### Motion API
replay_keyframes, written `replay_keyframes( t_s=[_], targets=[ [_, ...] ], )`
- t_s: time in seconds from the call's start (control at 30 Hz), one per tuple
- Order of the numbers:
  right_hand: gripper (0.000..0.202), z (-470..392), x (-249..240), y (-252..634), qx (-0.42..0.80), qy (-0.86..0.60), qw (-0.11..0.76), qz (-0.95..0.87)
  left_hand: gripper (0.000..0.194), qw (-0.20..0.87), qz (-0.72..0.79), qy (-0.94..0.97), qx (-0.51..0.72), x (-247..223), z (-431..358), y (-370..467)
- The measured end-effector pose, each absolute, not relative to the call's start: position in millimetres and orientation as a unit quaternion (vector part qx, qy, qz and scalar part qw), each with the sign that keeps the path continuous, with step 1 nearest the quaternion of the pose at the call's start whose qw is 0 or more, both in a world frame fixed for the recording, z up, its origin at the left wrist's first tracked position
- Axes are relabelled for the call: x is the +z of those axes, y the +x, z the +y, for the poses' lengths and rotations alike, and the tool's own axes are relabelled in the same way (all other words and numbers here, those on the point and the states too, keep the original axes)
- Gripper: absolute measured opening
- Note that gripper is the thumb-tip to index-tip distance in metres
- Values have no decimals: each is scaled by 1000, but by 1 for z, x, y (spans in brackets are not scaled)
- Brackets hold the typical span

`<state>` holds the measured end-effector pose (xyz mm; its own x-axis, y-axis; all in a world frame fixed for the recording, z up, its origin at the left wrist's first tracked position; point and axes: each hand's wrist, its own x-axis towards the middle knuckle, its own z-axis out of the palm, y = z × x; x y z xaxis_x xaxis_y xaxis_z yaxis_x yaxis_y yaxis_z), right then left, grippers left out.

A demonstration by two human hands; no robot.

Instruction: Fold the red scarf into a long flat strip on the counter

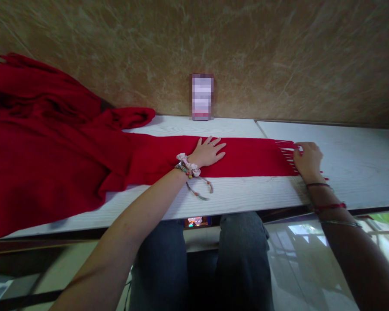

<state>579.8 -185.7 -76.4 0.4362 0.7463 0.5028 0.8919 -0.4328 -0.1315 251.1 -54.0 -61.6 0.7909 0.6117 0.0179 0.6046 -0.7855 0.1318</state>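
On the white table (343,164) in front of me, a long red scarf (246,157) lies stretched out flat from left to right, its far left part bunched into a loose heap (45,155) that spills over the table's near edge. My left hand (209,152) rests palm down on the middle of the flat strip, fingers spread and straight, pressing the cloth and gripping nothing. My right hand (306,160) sits at the scarf's right end, fingers curled in at the fringe (287,153); whether they pinch the strands or merely touch them I cannot tell. A pink scrunchie and beaded bracelets (189,166) circle my left wrist, with a bead string trailing onto the table. A small upright box (202,96), its face blurred, stands against the brown marble wall (278,56) behind the scarf.

I judge the cloth to be soft, light and limp: it would sag and fold under its own weight and slide easily on the smooth top. The firm woven end just inside the fringe seems the best place to hold, as loose strands could pull.
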Motion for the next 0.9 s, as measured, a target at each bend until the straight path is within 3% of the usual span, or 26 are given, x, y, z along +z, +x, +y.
replay_keyframes(
  t_s=[0.17, 0.4, 0.53, 0.63, 0.77, 0.9],
  targets=[
    [26, -175, -79, 565, -110, -761, 183, -613, 51, 54, 320, 945, 30, -62, -54, 251],
    [27, -188, -79, 591, -132, -851, 136, -489, 52, 48, 316, 947, 31, -63, -53, 251],
    [29, -191, -76, 586, -203, -851, 205, -439, 52, 50, 320, 946, 28, -63, -53, 251],
    [35, -183, -78, 568, -189, -758, 246, -574, 52, 52, 321, 945, 25, -62, -54, 251],
    [47, -174, -88, 559, -75, -702, 162, -689, 51, 52, 323, 945, 24, -61, -55, 250],
    [50, -183, -95, 582, -65, -764, 97, -635, 51, 52, 325, 944, 26, -61, -55, 250]
  ],
)
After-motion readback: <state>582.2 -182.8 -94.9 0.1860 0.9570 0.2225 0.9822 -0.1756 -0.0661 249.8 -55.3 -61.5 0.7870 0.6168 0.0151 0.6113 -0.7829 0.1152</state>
